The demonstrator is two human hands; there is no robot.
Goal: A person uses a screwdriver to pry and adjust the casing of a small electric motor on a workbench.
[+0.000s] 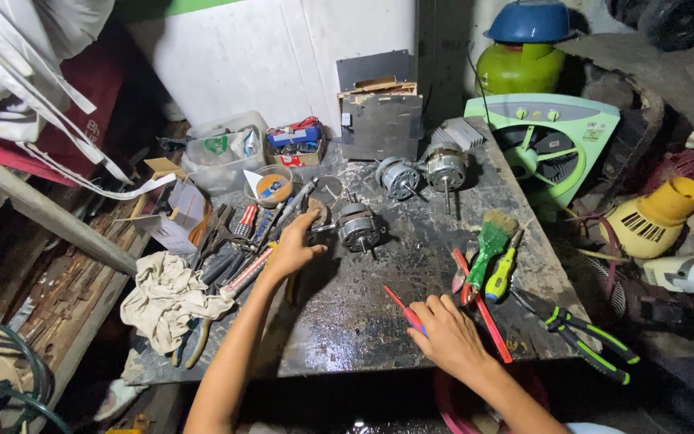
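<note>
Hands at a grimy workbench [411,321]: left hand [292,249] reaches half-open toward the motor [359,227] just right of its fingertips, right hand [447,333] curled around a red screwdriver [403,310].

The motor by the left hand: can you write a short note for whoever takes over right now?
Left hand: open, fingers reaching toward the small grey motor, beside the tool pile; contact unclear.
Right hand: closed on a red-handled screwdriver, resting on the dark workbench.
Two more motors stand farther back. Green brush and pliers lie to the right, a rag on the left.
Done: tool in hand.
Left: the motor shows no sign of being opened.
</note>
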